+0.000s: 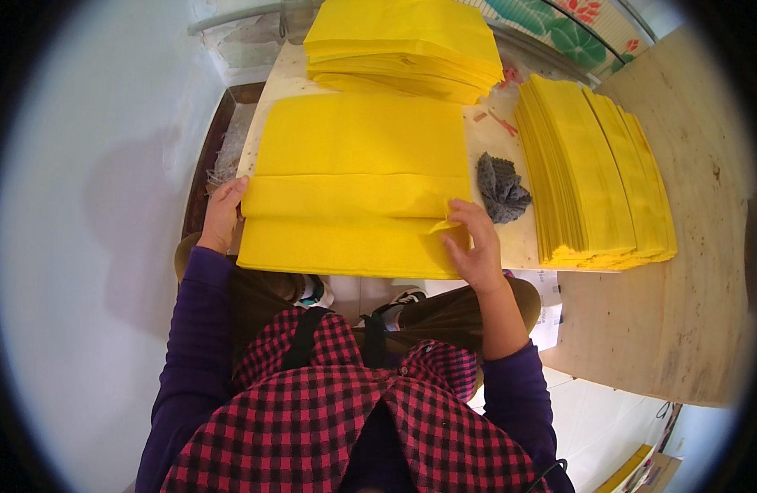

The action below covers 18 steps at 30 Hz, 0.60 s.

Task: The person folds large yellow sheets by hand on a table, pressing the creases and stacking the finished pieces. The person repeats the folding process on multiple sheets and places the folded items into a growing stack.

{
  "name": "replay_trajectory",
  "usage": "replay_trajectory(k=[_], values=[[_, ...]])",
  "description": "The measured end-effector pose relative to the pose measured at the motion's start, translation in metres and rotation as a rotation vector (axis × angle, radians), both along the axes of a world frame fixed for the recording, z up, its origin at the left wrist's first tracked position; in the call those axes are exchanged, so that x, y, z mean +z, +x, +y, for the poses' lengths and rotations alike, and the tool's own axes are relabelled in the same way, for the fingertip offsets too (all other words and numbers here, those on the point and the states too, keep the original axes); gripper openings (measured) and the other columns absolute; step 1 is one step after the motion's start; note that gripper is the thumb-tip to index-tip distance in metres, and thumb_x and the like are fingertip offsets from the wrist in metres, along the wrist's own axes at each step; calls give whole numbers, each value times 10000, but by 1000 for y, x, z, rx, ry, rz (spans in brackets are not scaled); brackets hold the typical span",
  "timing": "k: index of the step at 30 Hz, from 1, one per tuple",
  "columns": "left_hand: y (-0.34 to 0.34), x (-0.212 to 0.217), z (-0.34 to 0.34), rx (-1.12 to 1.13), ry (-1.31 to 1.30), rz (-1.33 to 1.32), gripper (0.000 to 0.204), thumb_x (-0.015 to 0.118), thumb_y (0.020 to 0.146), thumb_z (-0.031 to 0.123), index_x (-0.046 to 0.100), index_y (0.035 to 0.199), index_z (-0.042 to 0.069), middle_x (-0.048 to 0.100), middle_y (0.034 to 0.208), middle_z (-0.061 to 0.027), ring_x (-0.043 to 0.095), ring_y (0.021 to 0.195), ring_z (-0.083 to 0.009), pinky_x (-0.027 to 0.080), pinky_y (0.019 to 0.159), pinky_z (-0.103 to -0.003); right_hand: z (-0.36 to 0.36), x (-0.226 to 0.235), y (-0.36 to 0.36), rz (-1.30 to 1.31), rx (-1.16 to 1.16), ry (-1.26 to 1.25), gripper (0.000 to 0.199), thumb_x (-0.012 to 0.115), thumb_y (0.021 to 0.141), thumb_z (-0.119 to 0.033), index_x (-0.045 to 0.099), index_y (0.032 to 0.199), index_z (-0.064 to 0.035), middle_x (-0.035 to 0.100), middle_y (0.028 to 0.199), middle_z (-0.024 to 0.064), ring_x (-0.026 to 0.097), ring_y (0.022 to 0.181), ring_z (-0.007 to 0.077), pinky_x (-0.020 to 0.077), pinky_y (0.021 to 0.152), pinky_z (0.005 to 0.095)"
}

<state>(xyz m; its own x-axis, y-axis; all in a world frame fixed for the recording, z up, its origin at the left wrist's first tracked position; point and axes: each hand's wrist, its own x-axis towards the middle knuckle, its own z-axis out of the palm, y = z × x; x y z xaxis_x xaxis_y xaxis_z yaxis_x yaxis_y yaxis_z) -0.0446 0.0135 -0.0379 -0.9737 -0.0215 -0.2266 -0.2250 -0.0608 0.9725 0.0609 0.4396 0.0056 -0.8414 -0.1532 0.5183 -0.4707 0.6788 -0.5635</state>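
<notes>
A flat pile of yellow fabric pieces lies in front of me, its near edge hanging slightly over the table's front. A folded band of the top piece runs across its lower half. My left hand grips the pile's left edge, thumb near the fold line, with some fingers hidden. At the right end of the band, my right hand is curled, thumb and forefinger apart. Its forefinger touches a small raised corner of the fabric.
Behind stands a thick stack of yellow fabric; another stack sits at the right. A crumpled dark grey cloth and red scraps lie between on the pale tabletop. A wooden board is at far right, a white wall at left.
</notes>
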Motion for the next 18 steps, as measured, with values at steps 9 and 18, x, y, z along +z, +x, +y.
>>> replay_trajectory(k=[9,18], values=[[-2,-5,-4,-42,116,33,229,610,935,229,652,1056,39,651,874,24,584,763,-58,437,646,-202,15,11,37,0,147,19,420,709,793,-218,577,1143,-26,604,1101,171,550,1050,385,403,992,431],[8,0,-7,-191,114,160,247,631,886,35,598,1123,-25,679,1035,-66,646,917,-132,505,844,-261,12,7,17,-130,-240,-200,520,744,773,-108,521,1230,5,552,1238,160,535,1142,304,408,1007,380]])
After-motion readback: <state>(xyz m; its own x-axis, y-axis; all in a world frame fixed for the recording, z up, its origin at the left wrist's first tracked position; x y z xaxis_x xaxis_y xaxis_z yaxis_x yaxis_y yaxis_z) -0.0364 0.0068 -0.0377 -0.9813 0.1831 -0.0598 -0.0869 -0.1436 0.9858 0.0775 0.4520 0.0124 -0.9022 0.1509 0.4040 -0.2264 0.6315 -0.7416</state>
